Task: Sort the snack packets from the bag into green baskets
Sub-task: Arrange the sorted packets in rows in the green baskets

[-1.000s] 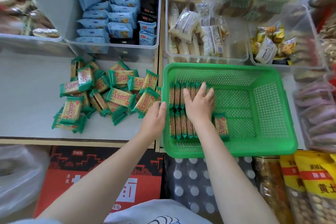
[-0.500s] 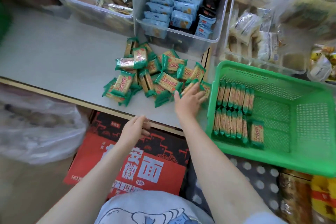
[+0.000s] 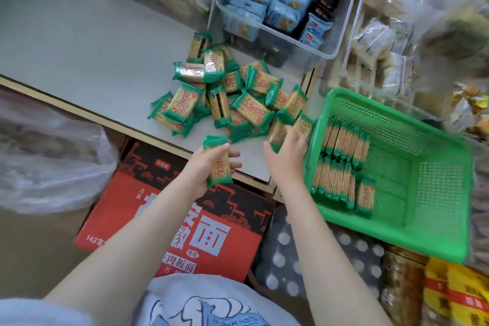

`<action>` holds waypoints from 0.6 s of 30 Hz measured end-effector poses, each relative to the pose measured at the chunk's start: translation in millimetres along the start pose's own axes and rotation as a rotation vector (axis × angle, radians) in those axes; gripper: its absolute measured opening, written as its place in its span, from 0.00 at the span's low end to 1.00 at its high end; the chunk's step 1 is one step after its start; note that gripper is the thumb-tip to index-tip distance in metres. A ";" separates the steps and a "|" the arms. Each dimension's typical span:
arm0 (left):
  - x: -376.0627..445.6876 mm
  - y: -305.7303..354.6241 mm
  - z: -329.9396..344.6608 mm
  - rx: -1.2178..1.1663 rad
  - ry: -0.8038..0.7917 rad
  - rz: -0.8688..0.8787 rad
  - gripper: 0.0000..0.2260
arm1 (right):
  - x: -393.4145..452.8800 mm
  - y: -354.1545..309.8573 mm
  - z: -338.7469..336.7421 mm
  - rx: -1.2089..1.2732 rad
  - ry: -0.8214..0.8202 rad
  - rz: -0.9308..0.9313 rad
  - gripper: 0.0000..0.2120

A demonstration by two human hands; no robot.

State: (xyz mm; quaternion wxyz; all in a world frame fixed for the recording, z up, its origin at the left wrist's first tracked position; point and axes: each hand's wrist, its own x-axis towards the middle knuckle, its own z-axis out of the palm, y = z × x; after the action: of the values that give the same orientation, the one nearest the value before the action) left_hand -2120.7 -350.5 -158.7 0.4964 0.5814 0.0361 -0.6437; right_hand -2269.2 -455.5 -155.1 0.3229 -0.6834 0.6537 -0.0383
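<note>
Left hand: the left hand (image 3: 209,164) grips one green-ended cracker packet (image 3: 218,161) lengthwise, fingers curled round it, above the shelf's front edge at about 6 o'clock from the loose pile.

Right hand: the right hand (image 3: 287,153) has its fingers closed round a second packet (image 3: 276,133) at the pile's 4 o'clock corner, just beside the basket's left rim.

Loose pile: a heap of snack packets (image 3: 232,95) lies jumbled on the grey shelf (image 3: 79,42), overlapping at all angles, at 9 o'clock from the basket.

Green basket: the green basket (image 3: 439,193) sits tilted at the shelf's right end, its near edge overhanging the front.

Sorted packets: two rows of packets stand on edge (image 3: 341,164) against the basket's left wall, one row behind the other; a single packet (image 3: 366,197) stands face-up at the near row's 3 o'clock end.

Behind: a clear bin of blue packets (image 3: 275,0) stands at 12 o'clock from the pile.

Below: a red and black carton (image 3: 185,222) lies under the shelf, with a clear plastic bag (image 3: 50,156) at its 9 o'clock.
</note>
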 end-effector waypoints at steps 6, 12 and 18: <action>3.8 -3.3 -21.8 0.015 0.072 -0.087 0.17 | 48.4 2.6 24.1 -0.100 -0.057 0.262 0.55; 0.3 -4.9 -22.4 -0.056 0.113 -0.131 0.20 | 36.6 13.1 30.1 0.065 0.173 0.231 0.29; -7.5 -6.4 -14.6 0.011 0.088 -0.176 0.22 | -0.3 19.1 27.0 0.154 0.217 0.176 0.15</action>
State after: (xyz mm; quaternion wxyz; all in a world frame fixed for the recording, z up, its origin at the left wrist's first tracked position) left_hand -2115.9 -333.6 -160.9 0.4330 0.6061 0.1052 -0.6588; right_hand -2273.1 -443.4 -185.6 0.3039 -0.5884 0.7373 -0.1336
